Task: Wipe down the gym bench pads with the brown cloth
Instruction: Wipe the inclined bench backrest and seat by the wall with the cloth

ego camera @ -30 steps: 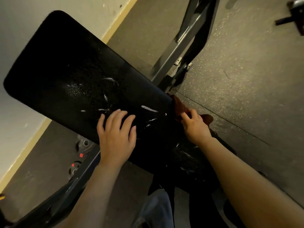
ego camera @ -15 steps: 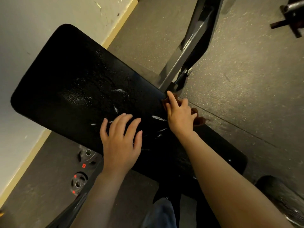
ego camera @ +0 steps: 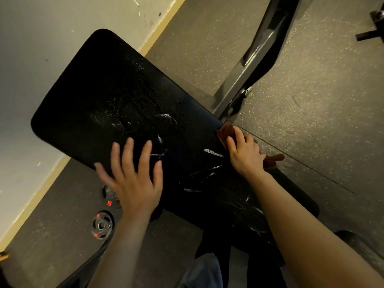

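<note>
Brown, soft and crumpled, the thin fabric cloth (ego camera: 227,130) sits bunched at the far right edge of the black textured vinyl bench pad (ego camera: 116,100), pinned under the right hand (ego camera: 244,153), whose fingers curl onto it. It looks light and limp, best gathered into a wad under the palm. The left hand (ego camera: 133,179) lies flat, fingers spread, holding nothing, bracing the streaked, probably slick pad.
</note>
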`<action>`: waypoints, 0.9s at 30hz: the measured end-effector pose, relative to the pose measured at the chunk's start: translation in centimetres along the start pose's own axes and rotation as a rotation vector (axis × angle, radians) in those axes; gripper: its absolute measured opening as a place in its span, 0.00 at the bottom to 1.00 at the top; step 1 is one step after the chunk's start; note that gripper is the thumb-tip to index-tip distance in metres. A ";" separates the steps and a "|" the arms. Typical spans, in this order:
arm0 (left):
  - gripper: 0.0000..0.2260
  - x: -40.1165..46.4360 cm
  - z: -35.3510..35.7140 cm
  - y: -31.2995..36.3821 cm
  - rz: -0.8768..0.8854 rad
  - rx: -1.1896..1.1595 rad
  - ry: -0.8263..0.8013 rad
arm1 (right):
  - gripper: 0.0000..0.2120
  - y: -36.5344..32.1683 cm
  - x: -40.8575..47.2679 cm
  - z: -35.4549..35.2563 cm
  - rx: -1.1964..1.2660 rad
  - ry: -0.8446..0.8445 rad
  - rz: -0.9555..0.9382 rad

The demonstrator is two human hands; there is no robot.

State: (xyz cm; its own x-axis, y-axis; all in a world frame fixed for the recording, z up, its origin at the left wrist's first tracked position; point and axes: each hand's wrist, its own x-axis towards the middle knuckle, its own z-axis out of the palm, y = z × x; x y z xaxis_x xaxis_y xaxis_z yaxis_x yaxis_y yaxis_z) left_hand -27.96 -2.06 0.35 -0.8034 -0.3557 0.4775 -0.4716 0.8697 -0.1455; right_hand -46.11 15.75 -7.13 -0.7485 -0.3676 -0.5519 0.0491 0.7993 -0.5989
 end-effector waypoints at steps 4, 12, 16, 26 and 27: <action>0.22 0.8 1.0 -3.9 -0.016 0.040 0.028 | 0.23 -6.2 1.0 0.0 -0.006 0.045 -0.171; 0.22 1.9 4.9 -4.8 0.045 0.002 0.081 | 0.23 -6.7 1.4 0.4 -0.011 0.113 -0.303; 0.23 1.4 5.6 -5.1 0.125 0.017 0.155 | 0.23 -3.4 1.4 0.0 -0.042 0.041 -0.199; 0.24 1.3 5.9 -4.8 0.119 0.068 0.152 | 0.23 -15.3 2.9 0.8 0.010 0.174 -0.414; 0.24 1.3 5.9 -4.8 0.118 0.066 0.151 | 0.23 -17.3 3.1 1.1 0.006 0.202 -0.437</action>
State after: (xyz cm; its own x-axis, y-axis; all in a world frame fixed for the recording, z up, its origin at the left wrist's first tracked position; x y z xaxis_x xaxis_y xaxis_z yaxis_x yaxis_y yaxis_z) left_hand -28.93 -8.71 -3.45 -0.7931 -0.1926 0.5779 -0.4039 0.8764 -0.2621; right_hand -48.56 0.29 0.84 -0.8132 -0.5685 -0.1242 -0.2955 0.5873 -0.7534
